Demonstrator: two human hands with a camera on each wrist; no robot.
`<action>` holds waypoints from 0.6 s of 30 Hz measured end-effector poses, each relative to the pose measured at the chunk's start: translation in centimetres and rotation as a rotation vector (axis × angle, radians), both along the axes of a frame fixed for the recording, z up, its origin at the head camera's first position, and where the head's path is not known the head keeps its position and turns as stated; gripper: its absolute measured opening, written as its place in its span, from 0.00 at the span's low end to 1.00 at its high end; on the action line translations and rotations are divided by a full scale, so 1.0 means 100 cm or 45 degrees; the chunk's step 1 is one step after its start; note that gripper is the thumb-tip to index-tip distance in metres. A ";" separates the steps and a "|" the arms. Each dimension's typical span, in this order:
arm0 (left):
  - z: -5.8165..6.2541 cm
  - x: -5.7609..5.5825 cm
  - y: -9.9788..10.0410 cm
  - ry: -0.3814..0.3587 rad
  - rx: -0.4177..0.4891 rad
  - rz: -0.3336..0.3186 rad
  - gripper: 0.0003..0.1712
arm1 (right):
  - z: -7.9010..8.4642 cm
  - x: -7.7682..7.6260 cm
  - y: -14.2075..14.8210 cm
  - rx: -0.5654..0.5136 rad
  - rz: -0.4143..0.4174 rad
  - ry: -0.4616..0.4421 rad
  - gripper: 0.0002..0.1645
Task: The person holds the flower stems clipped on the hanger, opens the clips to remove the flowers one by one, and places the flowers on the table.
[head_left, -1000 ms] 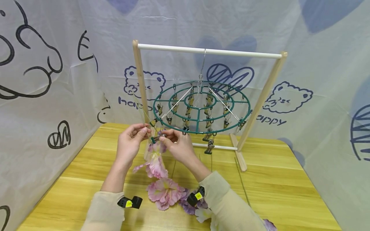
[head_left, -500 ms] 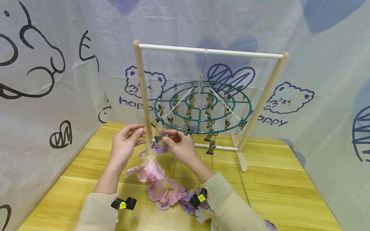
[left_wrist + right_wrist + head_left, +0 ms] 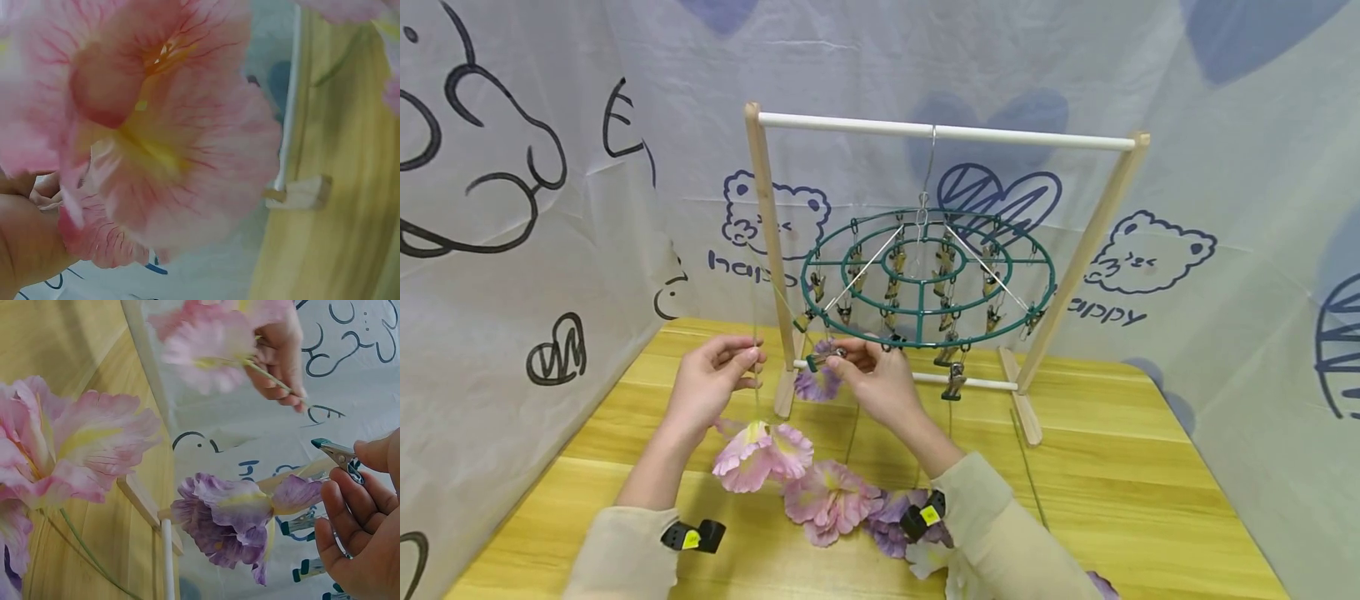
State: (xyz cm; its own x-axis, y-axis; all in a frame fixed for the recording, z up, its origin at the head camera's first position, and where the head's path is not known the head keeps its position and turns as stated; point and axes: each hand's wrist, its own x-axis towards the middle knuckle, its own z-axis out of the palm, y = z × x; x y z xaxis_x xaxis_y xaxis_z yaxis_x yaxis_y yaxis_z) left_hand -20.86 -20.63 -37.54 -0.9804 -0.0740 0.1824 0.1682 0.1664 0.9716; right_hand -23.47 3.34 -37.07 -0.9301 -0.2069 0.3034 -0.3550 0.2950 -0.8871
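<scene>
My left hand pinches the thin green stem of a pink artificial flower, whose bloom hangs downward below the fingers. Large pink petals fill much of the left wrist view and hide most of that hand. With thumb and fingers, my right hand pinches a small metal clip with green tips, at the front left of the round green hanging rack. Nothing shows between the clip's tips. Just beyond it, a purple flower hangs head down, its stem reaching up to a neighbouring clip.
The rack hangs by a hook from the white bar of a wooden stand. Several more clips dangle from its rings. On the wooden table lie another pink flower, a purple one and a white one, with long stems.
My left hand has drawn left and slightly down, away from the clip, carrying the pink flower with it. The right hand stays at the clip, shifting only slightly right.
</scene>
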 end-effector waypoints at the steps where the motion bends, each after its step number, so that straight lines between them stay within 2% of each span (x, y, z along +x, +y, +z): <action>1: -0.002 0.000 -0.002 -0.011 -0.027 -0.008 0.20 | 0.000 0.000 0.000 0.001 0.000 0.003 0.16; 8: -0.015 -0.002 -0.011 -0.109 -0.216 -0.090 0.19 | 0.001 0.001 0.003 -0.002 0.012 0.007 0.17; 14: -0.027 -0.005 -0.015 -0.187 -0.369 -0.193 0.16 | 0.001 0.002 0.004 0.017 0.008 0.003 0.17; 18: -0.036 -0.006 -0.016 -0.232 -0.425 -0.269 0.16 | 0.000 0.003 0.005 0.028 0.001 -0.006 0.17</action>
State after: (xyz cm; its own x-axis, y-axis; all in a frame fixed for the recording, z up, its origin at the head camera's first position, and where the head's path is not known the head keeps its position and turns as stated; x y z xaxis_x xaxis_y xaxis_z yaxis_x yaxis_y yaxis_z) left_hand -21.41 -22.19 -41.13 -0.9861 0.1654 -0.0154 0.0628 0.4570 0.8872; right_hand -23.21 3.86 -37.04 -0.9315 -0.2141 0.2940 -0.3507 0.3145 -0.8821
